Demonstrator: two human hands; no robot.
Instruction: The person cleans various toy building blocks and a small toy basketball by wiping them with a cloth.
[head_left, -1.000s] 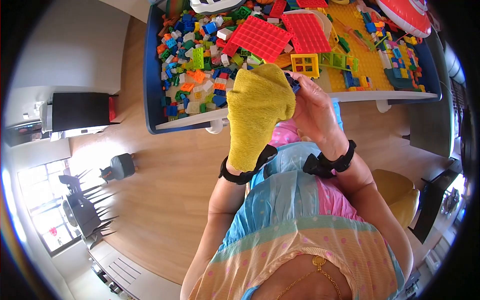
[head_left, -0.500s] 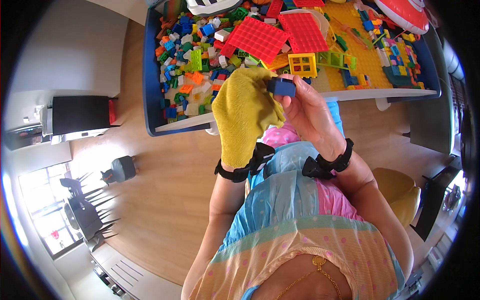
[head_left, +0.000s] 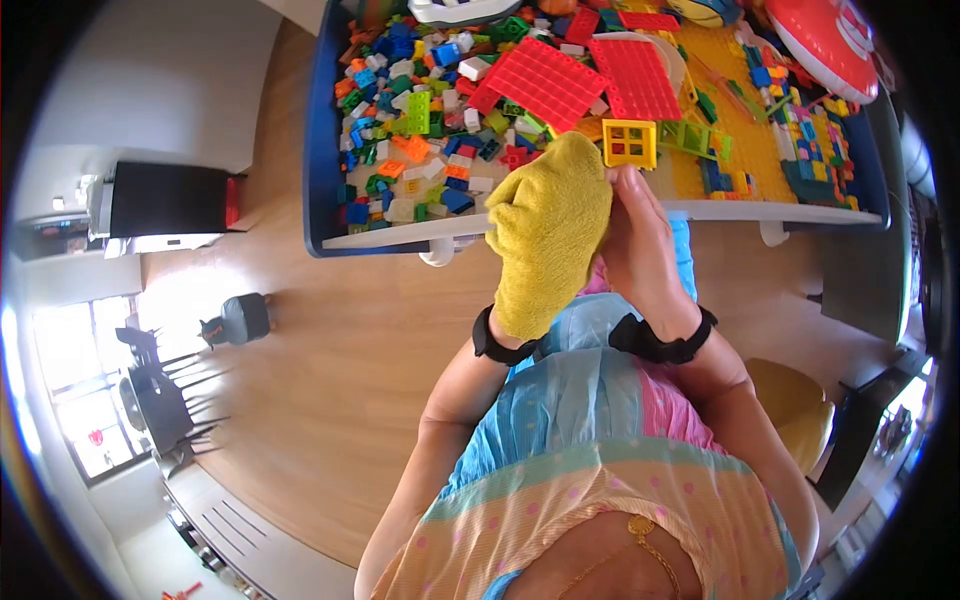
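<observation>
A mustard-yellow cloth (head_left: 560, 225) covers my left hand (head_left: 550, 210) like a mitt, down to the black wrist strap, so its fingers are hidden beneath the fabric. My right hand (head_left: 643, 240) is pressed against the right side of the cloth, its fingers together and pointing forward. Whatever lies between the two hands is hidden; the dark blue block is out of sight. Both hands are at the near edge of the play table (head_left: 740, 211), just below a yellow window frame piece (head_left: 629, 144).
Colourful bricks (head_left: 410, 150) fill the table's left side. Red plates (head_left: 548, 82) lie on them. A yellow baseplate (head_left: 745, 150) with built bricks is at the right, near a red and white inflatable (head_left: 825, 45). A mustard chair (head_left: 790, 410) stands at lower right.
The dark blue block, seen between my hands half a second ago, is now hidden. The cloth-covered hand has turned and moved right, against my right hand. The view has shifted slightly.
</observation>
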